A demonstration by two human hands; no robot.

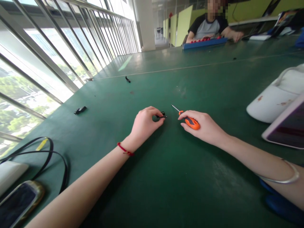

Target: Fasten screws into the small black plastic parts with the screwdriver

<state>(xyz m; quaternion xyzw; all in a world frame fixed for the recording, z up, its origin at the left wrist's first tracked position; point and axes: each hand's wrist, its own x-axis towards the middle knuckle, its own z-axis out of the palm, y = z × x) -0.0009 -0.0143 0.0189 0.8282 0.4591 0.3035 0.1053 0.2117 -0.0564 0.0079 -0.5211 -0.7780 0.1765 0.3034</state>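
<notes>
Between the thumb and fingers of my left hand (147, 121) is a small black part (162, 115), too small to name its kind; it is low over the green table (152, 177) or touching it. My right hand (201, 124) is closed around the orange and dark grey handle of a screwdriver (193, 123). Its thin metal shaft points away and to the left, with the tip beyond my left fingertips and apart from the black part. A gap of bare table separates the two hands.
Small black pieces (80, 110) (127, 79) lie to the left and farther back. A phone (16, 205) and black cable (65, 171) are at lower left. At right are a white container (270, 101) and a tablet-like device (287, 126). Opposite, a person sits behind a blue tray (204, 43).
</notes>
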